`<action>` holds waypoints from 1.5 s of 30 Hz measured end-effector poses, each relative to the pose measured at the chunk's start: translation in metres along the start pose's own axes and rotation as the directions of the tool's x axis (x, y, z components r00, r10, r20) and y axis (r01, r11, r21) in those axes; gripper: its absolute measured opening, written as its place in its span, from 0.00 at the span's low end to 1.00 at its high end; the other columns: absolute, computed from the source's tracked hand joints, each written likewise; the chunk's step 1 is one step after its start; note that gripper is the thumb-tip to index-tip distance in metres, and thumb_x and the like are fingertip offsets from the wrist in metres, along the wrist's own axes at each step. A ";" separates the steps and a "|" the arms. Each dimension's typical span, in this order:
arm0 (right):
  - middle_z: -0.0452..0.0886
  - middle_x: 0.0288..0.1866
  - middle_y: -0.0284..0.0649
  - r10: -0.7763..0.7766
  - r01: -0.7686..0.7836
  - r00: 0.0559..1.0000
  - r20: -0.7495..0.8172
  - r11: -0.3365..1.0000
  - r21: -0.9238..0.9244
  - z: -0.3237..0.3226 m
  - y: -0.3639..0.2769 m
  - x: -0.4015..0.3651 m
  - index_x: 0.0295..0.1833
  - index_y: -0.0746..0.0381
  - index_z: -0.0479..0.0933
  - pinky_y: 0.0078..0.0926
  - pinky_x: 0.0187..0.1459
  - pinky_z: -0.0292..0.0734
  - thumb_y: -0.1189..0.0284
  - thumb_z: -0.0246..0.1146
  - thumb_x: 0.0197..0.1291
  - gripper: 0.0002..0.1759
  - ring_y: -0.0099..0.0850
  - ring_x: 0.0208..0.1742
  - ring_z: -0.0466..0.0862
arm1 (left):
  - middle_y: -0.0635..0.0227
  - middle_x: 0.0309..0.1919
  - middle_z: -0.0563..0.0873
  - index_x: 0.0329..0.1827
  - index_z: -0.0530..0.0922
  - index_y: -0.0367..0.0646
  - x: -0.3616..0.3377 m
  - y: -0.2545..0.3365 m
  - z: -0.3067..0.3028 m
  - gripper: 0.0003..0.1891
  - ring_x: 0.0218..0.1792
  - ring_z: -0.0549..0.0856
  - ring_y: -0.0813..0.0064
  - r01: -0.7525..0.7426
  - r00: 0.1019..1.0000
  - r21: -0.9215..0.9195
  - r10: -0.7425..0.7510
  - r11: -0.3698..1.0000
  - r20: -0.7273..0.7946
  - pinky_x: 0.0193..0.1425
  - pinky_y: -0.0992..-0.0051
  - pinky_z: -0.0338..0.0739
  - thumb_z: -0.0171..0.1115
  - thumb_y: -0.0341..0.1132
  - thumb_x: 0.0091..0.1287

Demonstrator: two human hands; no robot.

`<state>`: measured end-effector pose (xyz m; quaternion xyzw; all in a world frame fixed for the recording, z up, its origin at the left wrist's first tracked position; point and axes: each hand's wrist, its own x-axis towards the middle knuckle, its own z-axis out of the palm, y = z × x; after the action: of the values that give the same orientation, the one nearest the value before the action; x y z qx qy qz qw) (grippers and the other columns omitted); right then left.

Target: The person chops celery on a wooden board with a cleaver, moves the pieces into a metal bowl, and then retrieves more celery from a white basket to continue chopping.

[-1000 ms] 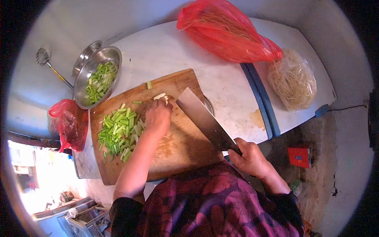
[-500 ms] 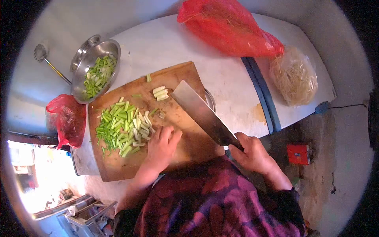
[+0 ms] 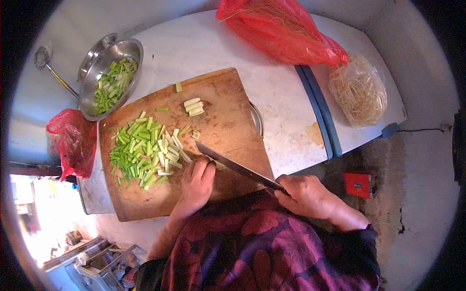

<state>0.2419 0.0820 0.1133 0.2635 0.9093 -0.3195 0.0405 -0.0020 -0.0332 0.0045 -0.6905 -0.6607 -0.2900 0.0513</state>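
Note:
My right hand (image 3: 305, 194) grips the handle of a wide cleaver (image 3: 238, 168), whose blade stands nearly edge-down over the wooden cutting board (image 3: 228, 106), its tip pointing up and left. Beside the blade, near its tip, my left hand (image 3: 198, 182) rests on the board with curled fingers; whether anything is under them is hidden. Cut green and white stalk pieces (image 3: 145, 148) lie in a pile left of my left hand. Several pale stalk pieces (image 3: 194, 106) sit together farther up the board, and one short piece (image 3: 178, 87) lies near its back edge.
A metal bowl (image 3: 88, 99) with cut greens stands at the back left, near a ladle (image 3: 63, 81). A red bag (image 3: 77, 143) hangs by the left edge. On the white table (image 3: 189, 43) are a large red bag (image 3: 281, 34) and a clear bag of pale strands (image 3: 358, 92).
The cleaver has come down and left and turned from flat to edge-down, close to my left hand. My left hand's fingers have curled in more. The view has shifted slightly.

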 end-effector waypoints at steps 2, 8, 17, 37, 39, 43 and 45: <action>0.79 0.27 0.52 0.008 -0.008 1.000 0.002 1.000 -0.017 -0.003 -0.003 0.001 0.38 0.65 0.71 0.48 0.32 0.78 0.65 0.57 0.59 0.12 0.52 0.30 0.81 | 0.60 0.39 0.75 0.38 0.75 0.38 0.001 0.000 0.001 0.11 0.38 0.78 0.58 -0.003 1.000 0.002 0.003 1.000 -0.006 0.40 0.64 0.76 0.60 0.24 0.50; 0.79 0.26 0.52 -0.006 0.008 1.000 0.026 0.998 -0.058 -0.005 -0.006 0.003 0.38 0.65 0.70 0.48 0.31 0.78 0.65 0.56 0.60 0.12 0.52 0.29 0.81 | 0.59 0.39 0.75 0.37 0.75 0.38 0.004 -0.002 0.001 0.11 0.38 0.79 0.58 -0.002 1.000 -0.006 0.002 1.000 0.005 0.39 0.64 0.76 0.59 0.25 0.49; 0.79 0.24 0.52 0.014 -0.007 0.996 0.083 0.997 -0.081 0.000 -0.006 0.018 0.41 0.65 0.70 0.46 0.29 0.78 0.67 0.55 0.59 0.12 0.51 0.28 0.81 | 0.61 0.41 0.75 0.36 0.75 0.40 0.002 -0.004 0.000 0.09 0.40 0.78 0.59 0.013 0.996 -0.002 -0.012 1.000 0.088 0.41 0.63 0.76 0.57 0.26 0.50; 0.79 0.24 0.53 0.032 -0.032 0.999 -0.015 0.999 0.016 0.010 -0.002 0.014 0.41 0.66 0.70 0.47 0.32 0.78 0.66 0.57 0.58 0.13 0.52 0.29 0.81 | 0.63 0.40 0.75 0.38 0.77 0.41 -0.005 -0.005 -0.010 0.11 0.43 0.76 0.60 -0.043 0.992 0.000 0.043 0.999 0.122 0.46 0.63 0.73 0.59 0.27 0.50; 0.79 0.25 0.53 0.038 -0.038 0.999 -0.003 0.999 0.014 0.011 -0.001 0.014 0.40 0.66 0.71 0.47 0.32 0.78 0.66 0.57 0.58 0.13 0.52 0.29 0.81 | 0.62 0.38 0.74 0.38 0.77 0.42 -0.008 -0.007 -0.007 0.11 0.43 0.76 0.60 -0.043 0.995 -0.013 0.044 0.999 0.090 0.46 0.62 0.73 0.59 0.27 0.50; 0.79 0.25 0.53 0.011 -0.011 1.000 0.027 1.000 -0.002 0.008 -0.006 0.010 0.41 0.66 0.70 0.47 0.32 0.78 0.66 0.57 0.58 0.13 0.52 0.29 0.81 | 0.61 0.38 0.74 0.37 0.76 0.41 -0.009 -0.005 -0.009 0.10 0.43 0.77 0.59 -0.002 0.995 -0.017 0.003 1.000 0.099 0.46 0.62 0.74 0.59 0.27 0.50; 0.79 0.25 0.53 -0.011 0.011 0.999 0.035 1.000 -0.008 0.009 -0.007 0.009 0.41 0.66 0.70 0.47 0.32 0.78 0.66 0.57 0.59 0.13 0.52 0.29 0.81 | 0.60 0.39 0.74 0.37 0.76 0.40 -0.009 -0.006 -0.006 0.10 0.43 0.77 0.58 -0.015 0.998 -0.021 0.016 1.000 0.065 0.45 0.62 0.75 0.59 0.26 0.49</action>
<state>0.2299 0.0758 0.1084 0.2527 0.9111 -0.3208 0.0558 -0.0091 -0.0435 0.0035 -0.7052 -0.6537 -0.2736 0.0251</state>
